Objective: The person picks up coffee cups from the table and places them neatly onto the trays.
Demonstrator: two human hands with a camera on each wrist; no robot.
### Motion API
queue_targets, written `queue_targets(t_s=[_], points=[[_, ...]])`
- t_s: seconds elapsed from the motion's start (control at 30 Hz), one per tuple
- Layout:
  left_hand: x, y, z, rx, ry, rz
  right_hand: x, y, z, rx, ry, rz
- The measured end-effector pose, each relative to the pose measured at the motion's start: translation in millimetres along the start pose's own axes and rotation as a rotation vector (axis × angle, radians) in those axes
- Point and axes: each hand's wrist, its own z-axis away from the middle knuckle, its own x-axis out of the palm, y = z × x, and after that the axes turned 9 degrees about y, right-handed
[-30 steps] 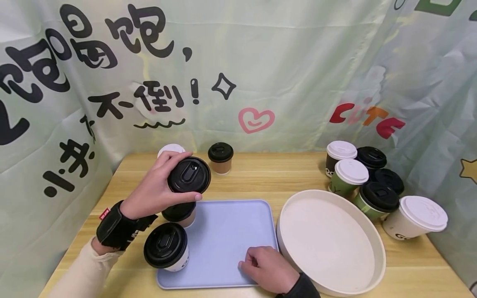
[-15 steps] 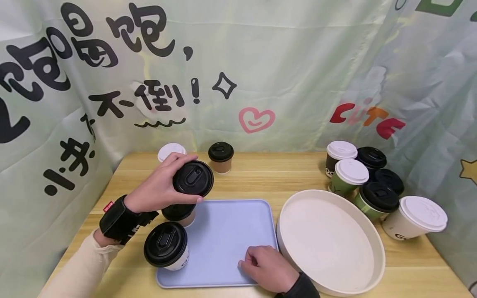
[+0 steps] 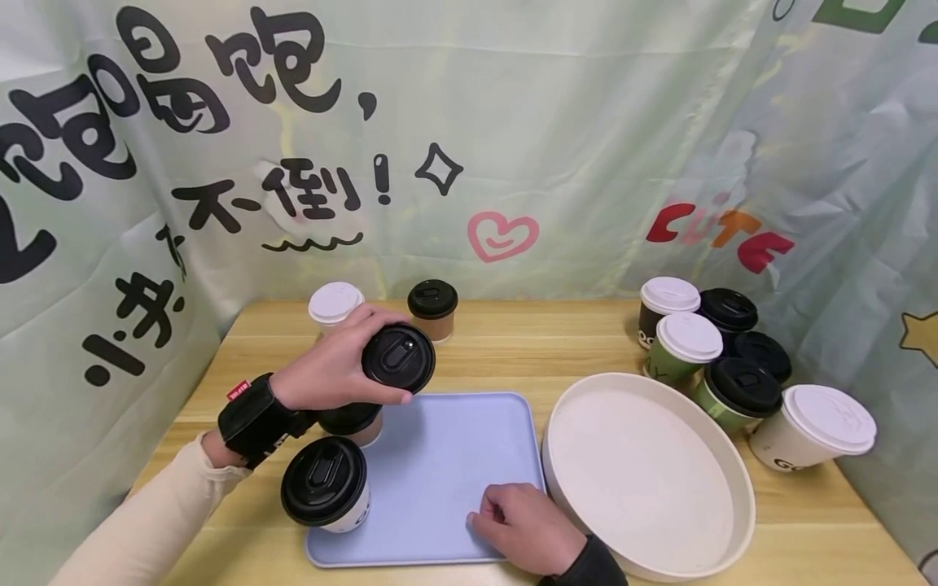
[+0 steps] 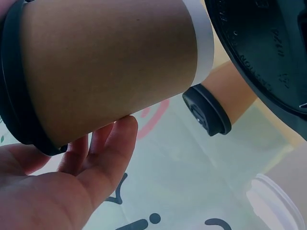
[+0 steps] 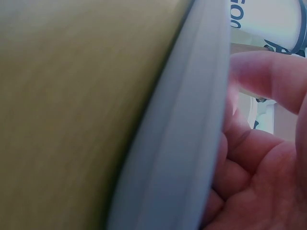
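Observation:
My left hand (image 3: 340, 366) grips a paper coffee cup (image 3: 398, 358) with a black lid, above the far left part of the blue tray (image 3: 447, 456). In the left wrist view the cup's brown sleeve (image 4: 110, 62) and pale base band show; thumb and fingers span its sides. Partly hidden below that hand, a brown cup (image 3: 352, 421) with a black lid stands on the tray. A white cup (image 3: 326, 482) with a black lid stands at the tray's front left. My right hand (image 3: 529, 527) rests at the tray's front right, fingers loosely curled, holding nothing.
A round cream tray (image 3: 648, 480) sits right of the blue one. Several lidded cups cluster at the right, including a green cup (image 3: 684, 350) and a white cup (image 3: 813, 427). At the back left stand a white-lidded cup (image 3: 335, 303) and a small brown cup (image 3: 433, 311).
My left hand has carried the held cup a little right and toward me, uncovering more of the white-lidded cup behind. The right hand has stayed in place.

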Motion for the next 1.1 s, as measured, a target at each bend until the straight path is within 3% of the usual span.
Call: queue_targets(t_s=[0.7, 1.1], points=[[8.5, 0.1, -13.6, -0.013, -0.111, -0.003, -0.4, -1.2, -2.2, 0.022, -0.022, 0.001], [11.4, -7.3, -18.9, -0.056, -0.142, -0.066, -0.6, -0.9, -0.8, 0.002, -0.011, -0.007]])
